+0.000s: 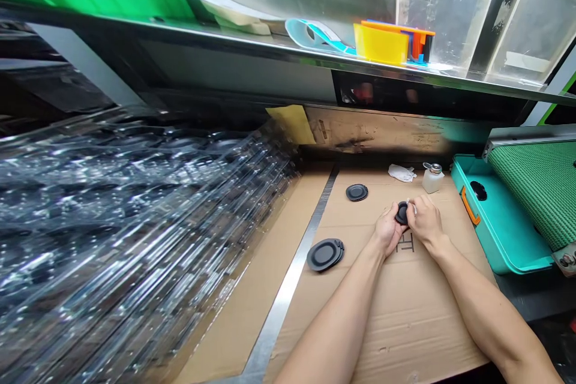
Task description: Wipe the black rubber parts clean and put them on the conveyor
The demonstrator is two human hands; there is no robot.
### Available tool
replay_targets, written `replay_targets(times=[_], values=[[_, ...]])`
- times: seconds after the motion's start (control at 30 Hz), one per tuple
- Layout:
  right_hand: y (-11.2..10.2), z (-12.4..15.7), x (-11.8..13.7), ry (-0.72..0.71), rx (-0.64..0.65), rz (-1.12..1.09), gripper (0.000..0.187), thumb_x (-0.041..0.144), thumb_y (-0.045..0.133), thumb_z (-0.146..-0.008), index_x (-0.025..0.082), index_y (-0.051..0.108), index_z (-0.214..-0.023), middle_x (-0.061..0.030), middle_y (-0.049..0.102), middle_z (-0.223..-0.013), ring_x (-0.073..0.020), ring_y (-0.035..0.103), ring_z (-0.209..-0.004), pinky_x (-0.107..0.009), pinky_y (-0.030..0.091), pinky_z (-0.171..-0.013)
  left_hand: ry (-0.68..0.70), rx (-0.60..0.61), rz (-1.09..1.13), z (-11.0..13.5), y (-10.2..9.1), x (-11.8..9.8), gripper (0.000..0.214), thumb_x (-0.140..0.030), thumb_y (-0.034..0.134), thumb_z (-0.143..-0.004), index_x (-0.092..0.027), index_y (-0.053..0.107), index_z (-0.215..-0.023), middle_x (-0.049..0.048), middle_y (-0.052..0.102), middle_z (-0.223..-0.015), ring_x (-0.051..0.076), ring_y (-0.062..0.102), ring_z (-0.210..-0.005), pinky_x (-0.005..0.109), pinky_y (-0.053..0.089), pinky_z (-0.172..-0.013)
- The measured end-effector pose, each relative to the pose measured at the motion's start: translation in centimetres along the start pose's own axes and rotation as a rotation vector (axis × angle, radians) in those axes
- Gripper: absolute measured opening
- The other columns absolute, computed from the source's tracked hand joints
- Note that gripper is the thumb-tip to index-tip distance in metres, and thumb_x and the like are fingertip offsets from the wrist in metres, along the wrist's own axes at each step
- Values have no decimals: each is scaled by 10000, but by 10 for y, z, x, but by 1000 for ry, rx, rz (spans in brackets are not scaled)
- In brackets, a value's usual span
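My left hand grips a black oval plastic part above the cardboard. Against the part's right side, my right hand is closed, with a small white scrap showing at its fingertips; its material is too small to make out. Left of my hands, a stack of similar black oval parts lies on the cardboard, and another small stack of black oval parts lies farther back. Behind my hands are a crumpled white cloth and a small pump-top bottle.
Stacked clear plastic trays fill the left side. A cardboard sheet with grey tape covers the worktop. At right, a teal bin sits beside a green conveyor belt. A yellow container stands on the overhead shelf.
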State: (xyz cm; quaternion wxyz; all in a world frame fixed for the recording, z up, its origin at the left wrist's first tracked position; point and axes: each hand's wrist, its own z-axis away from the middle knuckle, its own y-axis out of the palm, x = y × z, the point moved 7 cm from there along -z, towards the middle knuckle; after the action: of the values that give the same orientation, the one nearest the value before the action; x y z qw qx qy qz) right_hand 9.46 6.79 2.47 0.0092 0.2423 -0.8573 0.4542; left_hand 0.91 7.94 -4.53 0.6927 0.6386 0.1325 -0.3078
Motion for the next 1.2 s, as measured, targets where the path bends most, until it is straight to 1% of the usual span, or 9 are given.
replay_targets(times=[0.13,0.3,0.47,0.6,0.7,0.8,0.93,1.1,1.2], values=[[1,-5,8,-94,45,-28,213,234,439,-1013,212,636,-935,-80,648,-929,-233,559,-919,-339,448,-822,47,10,-11,1,2,-2,147,-282,614,-950,-153,673,-909,45,725,-886,168,688,-937,328,535,-943],[-4,-4,-4,-26,54,13,218,197,441,-1005,201,648,-938,-89,643,-938,-236,554,-931,-342,456,-839,6,16,-57,3,3,0,189,-321,596,-964,-150,669,-997,82,738,-944,214,687,-1008,395,552,-924],[-1,-2,6,-109,107,-15,224,209,437,-1014,208,653,-956,-85,648,-971,-228,548,-948,-328,450,-856,24,39,-37,2,1,0,163,-303,661,-920,-141,676,-918,67,735,-916,197,694,-955,372,553,-937],[3,0,-7,14,134,91,221,209,441,-1013,190,655,-964,-96,649,-964,-238,547,-976,-330,440,-868,30,1,4,1,-3,-2,194,-292,608,-956,-144,669,-1066,105,739,-1074,211,687,-1052,408,537,-986],[5,8,-12,49,181,125,218,217,438,-1016,183,653,-997,-98,651,-980,-236,549,-981,-323,439,-852,29,-27,41,0,-4,-6,235,-277,549,-985,-133,656,-1138,134,729,-1134,224,680,-1094,432,521,-1019],[0,13,-10,48,183,99,218,226,440,-1014,189,651,-974,-94,652,-981,-231,551,-965,-317,440,-831,8,-43,75,0,-6,-8,263,-276,495,-1005,-105,666,-1107,162,734,-1103,241,678,-1108,437,518,-1024],[-9,12,-4,27,89,-13,222,218,432,-1009,185,651,-1013,-86,653,-991,-219,554,-976,-312,444,-856,18,-55,70,-2,-7,-7,261,-282,485,-1008,-105,676,-1029,150,743,-1046,234,687,-1071,420,531,-996],[1,8,3,11,82,-70,219,201,444,-993,174,661,-994,-93,655,-984,-227,551,-959,-329,448,-858,61,-18,-11,-2,-6,-1,204,-289,555,-982,-128,675,-942,91,741,-954,201,695,-991,379,525,-982],[7,8,12,-74,140,-133,208,186,458,-985,178,666,-993,-83,648,-977,-216,551,-941,-328,452,-882,92,-3,-8,-2,-6,-3,192,-283,598,-954,-122,678,-885,87,732,-894,207,696,-983,360,511,-993]])
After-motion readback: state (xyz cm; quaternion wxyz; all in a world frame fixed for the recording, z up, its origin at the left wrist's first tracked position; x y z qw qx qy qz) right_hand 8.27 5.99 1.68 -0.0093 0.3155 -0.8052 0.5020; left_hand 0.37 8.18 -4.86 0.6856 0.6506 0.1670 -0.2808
